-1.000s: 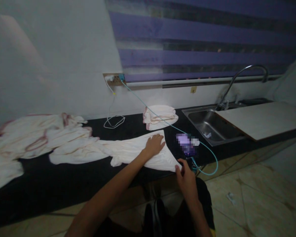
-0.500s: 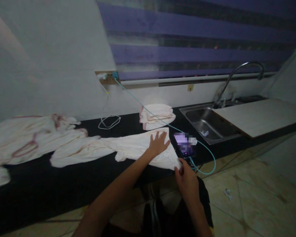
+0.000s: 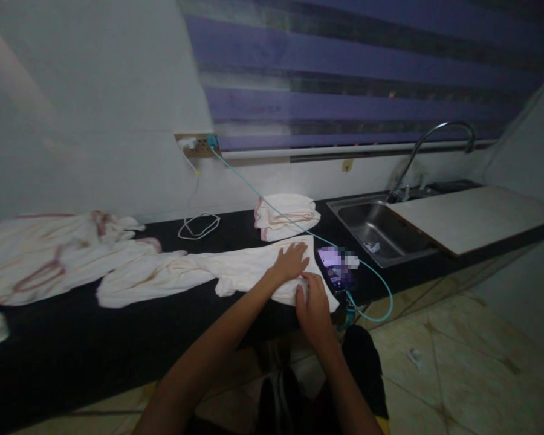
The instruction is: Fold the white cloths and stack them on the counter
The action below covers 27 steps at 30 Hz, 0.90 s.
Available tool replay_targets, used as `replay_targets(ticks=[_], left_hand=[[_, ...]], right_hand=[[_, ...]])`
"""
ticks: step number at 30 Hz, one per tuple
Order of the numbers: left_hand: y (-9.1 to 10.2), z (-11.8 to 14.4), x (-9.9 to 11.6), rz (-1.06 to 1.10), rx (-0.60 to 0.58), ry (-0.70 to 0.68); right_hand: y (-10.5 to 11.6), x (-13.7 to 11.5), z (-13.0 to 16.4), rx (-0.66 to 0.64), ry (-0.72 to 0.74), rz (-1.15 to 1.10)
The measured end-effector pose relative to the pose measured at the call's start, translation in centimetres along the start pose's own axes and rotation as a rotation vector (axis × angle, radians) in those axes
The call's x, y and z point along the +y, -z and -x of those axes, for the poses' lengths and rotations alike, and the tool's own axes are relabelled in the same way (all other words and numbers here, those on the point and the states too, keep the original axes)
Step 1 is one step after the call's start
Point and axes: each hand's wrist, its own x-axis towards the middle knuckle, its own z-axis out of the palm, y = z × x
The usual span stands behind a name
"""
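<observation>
Stretching across the whole view, a long black countertop [image 3: 72,356] runs below a purple-and-grey striped blind [image 3: 344,66]. Toward its right end a flat, off-white rectangular board [image 3: 476,217] lies partly over a stainless-steel sink [image 3: 390,232]. On the left spreads a rumpled heap of white fabric with reddish-brown edging [image 3: 72,248]. Just beside it, a long white cloth [image 3: 245,272] lies on the counter, bunched at its left end and flattened at its right, where both hands are; whether it joins the heap is unclear.

Behind the flattened end rests a folded white cloth with a pinkish border [image 3: 288,211]. A curved chrome faucet [image 3: 417,148] arches over the sink, whose basin holds a small crumpled whitish scrap [image 3: 372,248].

The left hand [image 3: 291,263] lies palm down on the long white cloth, fingers slightly spread. The right hand [image 3: 315,308] is just beside it over the near edge, fingers bent; I cannot tell whether they pinch the fabric.

Right of the cloth sits a dark phone with a lit purplish screen [image 3: 330,260], its display pixelated and unreadable. A thin turquoise cable [image 3: 387,290] loops past it.
</observation>
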Motion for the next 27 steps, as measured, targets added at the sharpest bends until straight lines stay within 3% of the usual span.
replay_targets(ticks=[4, 9, 14, 18, 27], left_hand=[[1.3, 3.9, -2.4, -0.017, 0.051, -0.003], [0.0, 8.5, -2.8, -0.129, -0.015, 0.06], [-1.4, 8.9, -0.5, -0.157, 0.007, 0.114], [-1.8, 9.2, 0.2, -0.146, 0.068, 0.104], [-1.6, 10.3, -0.2, -0.147, 0.064, 0.064]], right_hand=[[-0.5, 1.3, -1.1, -0.126, 0.109, -0.036], [-2.2, 1.8, -3.7, -0.13, 0.096, -0.103], [-5.9, 2.7, -9.5, -0.123, -0.044, -0.11], [-7.7, 4.7, -13.4, -0.224, -0.076, 0.113], [-8.9, 6.9, -13.9, -0.39, 0.025, 0.307]])
